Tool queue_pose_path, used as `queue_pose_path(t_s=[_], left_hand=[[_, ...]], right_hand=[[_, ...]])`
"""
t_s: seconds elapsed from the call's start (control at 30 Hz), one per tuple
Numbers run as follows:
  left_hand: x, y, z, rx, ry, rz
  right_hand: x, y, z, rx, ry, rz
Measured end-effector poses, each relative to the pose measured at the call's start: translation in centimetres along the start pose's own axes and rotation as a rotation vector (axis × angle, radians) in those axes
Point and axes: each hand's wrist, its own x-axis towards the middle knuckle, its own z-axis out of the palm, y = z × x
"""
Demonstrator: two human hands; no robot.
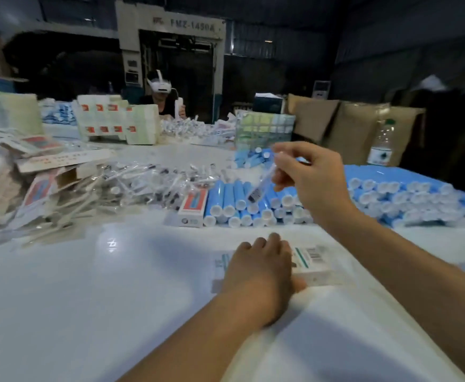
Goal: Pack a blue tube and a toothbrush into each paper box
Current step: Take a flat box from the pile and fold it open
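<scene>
A wrapped toothbrush point(261, 183) hangs in the air, pinched near its upper end by the fingers of the right hand point(308, 177), dark head pointing down over the row of blue tubes point(242, 202). Nearer the person, the left hand point(261, 266) lies on a paper box point(312, 264) flat on the bench point(87, 285), fingers curled over its far edge and thumb against its near side. I judge this box is waiting for its toothbrush; whether a tube is already inside I cannot tell, since the hand covers much of it. Plenty is left: heaps of tubes at right point(419, 194), wrapped toothbrushes point(148, 183) and flat boxes point(32, 172) at left. The far bench is blurred, and another person point(162, 97) sits there.
</scene>
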Motion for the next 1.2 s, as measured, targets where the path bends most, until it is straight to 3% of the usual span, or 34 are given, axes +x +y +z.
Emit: queue_pose_path(t_s=[0.13, 0.3, 0.47, 0.7, 0.9, 1.07, 1.2], left_hand=[[0.8, -0.2, 0.6, -0.007, 0.136, -0.082], [0.6, 0.0, 0.5, 0.042, 0.201, -0.166], [0.1, 0.9, 0.3, 0.075, 0.211, -0.144], [0.3, 1.8, 0.5, 0.089, 0.213, -0.119], [0.3, 1.7, 0.5, 0.063, 0.263, -0.155], [0.3, 0.7, 0.3, 0.017, 0.292, -0.259], [0.5, 0.7, 0.4, 0.040, 0.287, -0.292]], right_hand=[[-3.4, 3.3, -9.4, 0.261, 0.407, 0.329], [-5.9, 7.1, -11.2, 0.441, 0.519, 0.589], [-6.3, 7.0, -9.7, 0.351, 0.431, 0.539], [-7.5, 6.8, -8.3, 0.073, 0.445, 0.459], [-8.6, 6.1, -6.4, 0.076, 0.102, 0.453], [-8.9, 5.5, -7.3, -0.201, 0.261, 0.213], [-9.4, 5.6, -6.6, -0.450, 0.145, 0.077]])
